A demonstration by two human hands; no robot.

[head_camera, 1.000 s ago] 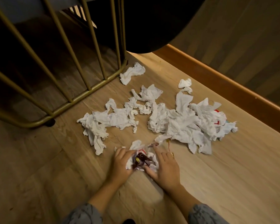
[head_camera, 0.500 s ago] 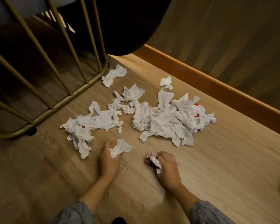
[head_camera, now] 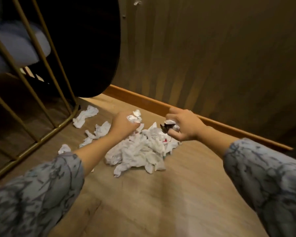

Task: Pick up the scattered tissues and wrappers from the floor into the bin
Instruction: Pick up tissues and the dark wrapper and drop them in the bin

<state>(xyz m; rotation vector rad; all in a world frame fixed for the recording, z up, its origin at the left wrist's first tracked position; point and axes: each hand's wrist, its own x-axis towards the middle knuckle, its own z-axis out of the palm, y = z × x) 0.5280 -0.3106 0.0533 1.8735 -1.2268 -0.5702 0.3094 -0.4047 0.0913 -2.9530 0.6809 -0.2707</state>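
Two hands are raised above the pale wood-plank floor (head_camera: 161, 202): the left hand (head_camera: 125, 124) grips one crumpled white tissue (head_camera: 135, 116), the right hand (head_camera: 183, 127) clutches one tissue wad with a dark wrapper (head_camera: 169, 126). One heaped pile of white tissues (head_camera: 140, 151) and three stray tissues lie below, beside a gold wire frame (head_camera: 41, 134), orange skirting (head_camera: 143, 100) and ribbed wall.

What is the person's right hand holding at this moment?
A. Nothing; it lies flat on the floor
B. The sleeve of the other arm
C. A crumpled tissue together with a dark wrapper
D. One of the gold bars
C: the right hand is raised above the floor with its fingers curled round a white tissue and a dark wrapper, while the left hand grips another tissue.
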